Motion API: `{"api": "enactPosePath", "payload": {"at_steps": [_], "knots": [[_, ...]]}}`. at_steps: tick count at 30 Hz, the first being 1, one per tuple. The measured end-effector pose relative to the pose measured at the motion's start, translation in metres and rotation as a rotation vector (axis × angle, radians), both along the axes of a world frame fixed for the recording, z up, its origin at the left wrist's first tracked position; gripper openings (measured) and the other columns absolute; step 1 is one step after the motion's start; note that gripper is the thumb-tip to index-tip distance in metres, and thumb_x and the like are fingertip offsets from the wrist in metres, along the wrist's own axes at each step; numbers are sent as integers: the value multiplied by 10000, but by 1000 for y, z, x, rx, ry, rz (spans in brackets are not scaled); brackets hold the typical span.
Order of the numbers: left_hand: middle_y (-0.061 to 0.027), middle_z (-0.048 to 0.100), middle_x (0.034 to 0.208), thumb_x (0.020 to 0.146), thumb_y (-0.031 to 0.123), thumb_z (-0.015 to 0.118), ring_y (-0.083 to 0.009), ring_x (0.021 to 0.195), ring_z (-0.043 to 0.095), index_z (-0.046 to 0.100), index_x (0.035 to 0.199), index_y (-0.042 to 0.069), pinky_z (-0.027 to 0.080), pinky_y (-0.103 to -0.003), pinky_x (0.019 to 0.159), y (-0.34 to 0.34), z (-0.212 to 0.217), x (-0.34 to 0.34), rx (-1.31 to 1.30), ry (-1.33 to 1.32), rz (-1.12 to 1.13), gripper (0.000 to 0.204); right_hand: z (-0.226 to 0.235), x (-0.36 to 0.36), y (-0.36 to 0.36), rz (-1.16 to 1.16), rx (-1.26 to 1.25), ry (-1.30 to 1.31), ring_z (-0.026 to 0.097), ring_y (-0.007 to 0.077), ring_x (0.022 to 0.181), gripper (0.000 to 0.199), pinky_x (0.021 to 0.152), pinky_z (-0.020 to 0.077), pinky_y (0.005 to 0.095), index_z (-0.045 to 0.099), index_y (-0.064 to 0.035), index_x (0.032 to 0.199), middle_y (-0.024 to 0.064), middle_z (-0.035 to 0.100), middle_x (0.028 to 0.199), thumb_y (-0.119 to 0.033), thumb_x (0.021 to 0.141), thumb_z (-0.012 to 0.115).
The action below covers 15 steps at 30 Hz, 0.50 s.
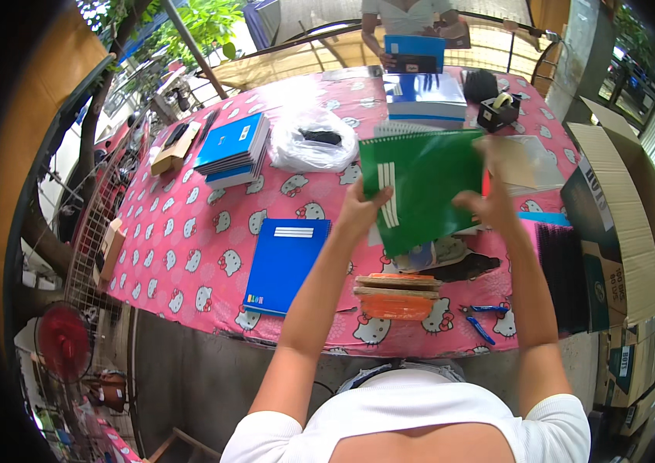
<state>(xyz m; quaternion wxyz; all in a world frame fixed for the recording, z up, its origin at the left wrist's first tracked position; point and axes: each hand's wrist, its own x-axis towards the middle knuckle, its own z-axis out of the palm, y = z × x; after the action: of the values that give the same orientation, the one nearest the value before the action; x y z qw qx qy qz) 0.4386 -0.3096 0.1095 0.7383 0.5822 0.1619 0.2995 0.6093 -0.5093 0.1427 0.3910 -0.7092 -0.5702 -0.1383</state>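
A green spiral-bound notebook (pixel 439 181) with white label lines is held up, tilted, above the table. My left hand (pixel 364 210) grips its left edge, thumb on the cover. Beside the right edge is my right hand (pixel 491 193), blurred, its fingers stretched upward and its thumb spread over the cover. A bit of red shows behind that edge. Below the notebook are an orange bundle with brown board edges (pixel 397 296) and blue-handled pliers (pixel 485 320). To the left lies a blue spiral notebook (pixel 287 262).
On the pink patterned tablecloth (pixel 189 266) stand a blue notebook stack (pixel 231 147), a white plastic bag (pixel 312 140) and a tape dispenser (pixel 499 112). Across the table, a person holds a blue notebook (pixel 414 54) above another stack (pixel 425 99). An open cardboard box (pixel 613 224) is at right.
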Motion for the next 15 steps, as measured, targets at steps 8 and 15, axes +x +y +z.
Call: {"api": "enactPosePath", "payload": {"at_steps": [8, 15], "knots": [[-52, 645, 1035, 835, -12, 670, -133, 921, 605, 531, 1175, 27, 502, -293, 799, 30, 20, 44, 330, -74, 144, 369, -14, 56, 1, 1, 295, 866, 573, 173, 1020, 569, 847, 497, 312, 454, -12, 1228, 113, 583, 1148, 6, 739, 744], [-65, 610, 1116, 855, 3, 647, -150, 1022, 571, 485, 1234, 29, 452, -303, 897, 28, -35, 66, 250, -181, 90, 413, -115, 73, 16, -178, 287, 573, 637, 267, 877, 591, 796, 509, 387, 453, -75, 1279, 136, 650, 1014, 56, 745, 670]]}}
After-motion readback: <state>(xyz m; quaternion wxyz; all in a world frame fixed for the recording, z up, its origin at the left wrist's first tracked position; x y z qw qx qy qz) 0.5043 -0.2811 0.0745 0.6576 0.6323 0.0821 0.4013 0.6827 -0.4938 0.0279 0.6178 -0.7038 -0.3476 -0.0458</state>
